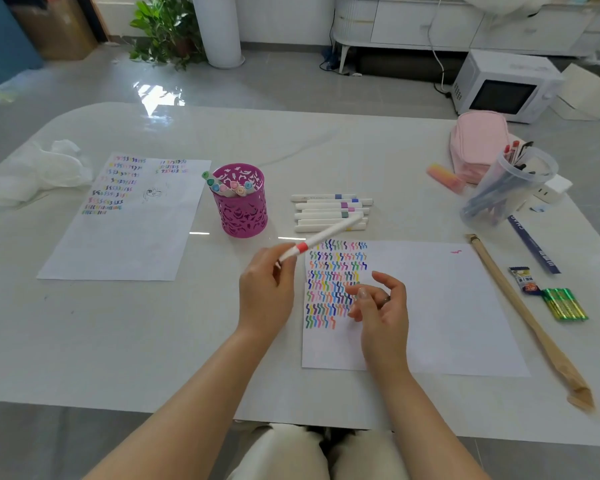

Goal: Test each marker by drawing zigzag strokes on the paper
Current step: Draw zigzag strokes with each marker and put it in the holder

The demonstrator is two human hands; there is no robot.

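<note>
White plastic with a red band, the marker (321, 235) sits pinched in our left hand (267, 289), raised off the glossy table (153, 341) just above the paper's (458, 313) top-left corner. Our right hand (383, 308) hovers over the sheet, fingers loosely curled, grasping nothing we can see. Eight rows of bright zigzags (333, 282) fill the paper's left part, the last row short, so we judge the testing well along. Slim white markers (329, 213) lie side by side beyond the sheet, while more stand in the perforated magenta cup (243, 209), probably awaiting strokes.
</note>
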